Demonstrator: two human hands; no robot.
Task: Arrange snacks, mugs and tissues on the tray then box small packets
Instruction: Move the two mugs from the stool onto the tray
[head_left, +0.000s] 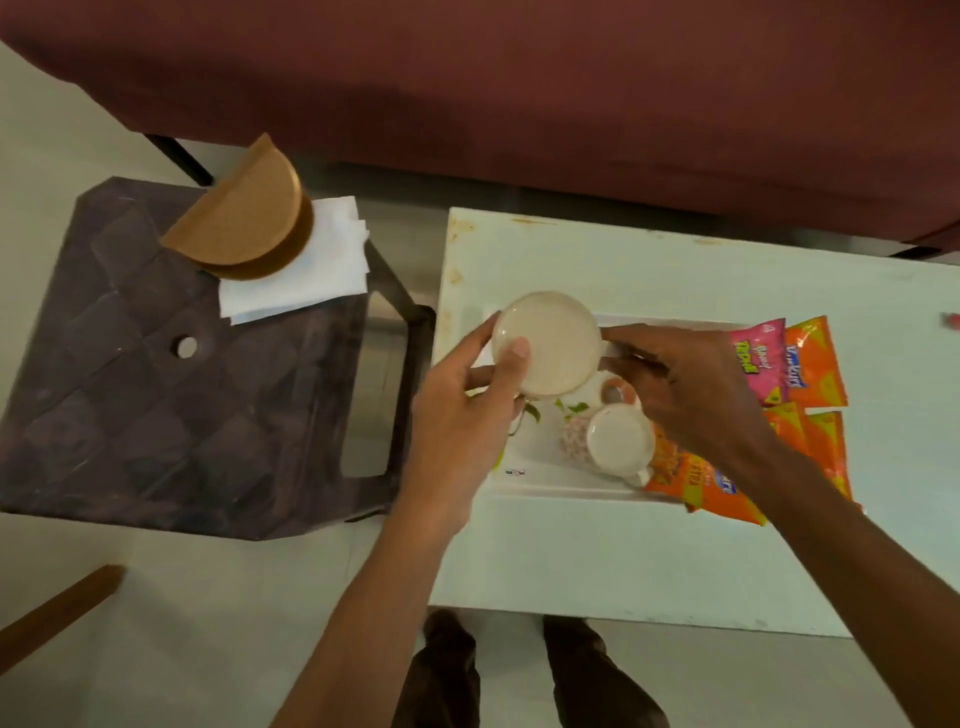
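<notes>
My left hand (462, 410) grips a cream mug (550, 338) by its rim, thumb inside, holding it above the left part of the white tray (545, 483). My right hand (691, 384) grips the same mug from the right side. A second cream mug (618, 439) with a floral pattern stands on the tray just below my right hand. Orange and pink snack packets (795, 364) lie on the tray's right side, partly under my right forearm. White tissues (306, 265) lie on the dark stool (156, 374) to the left, under a round brown box (249, 223).
The tray sits on a white table (623, 561) with a chipped far edge. A maroon sofa (519, 93) runs behind it. A brown wooden strip (57, 613) lies on the floor at the lower left. My feet (519, 670) stand at the table's near edge.
</notes>
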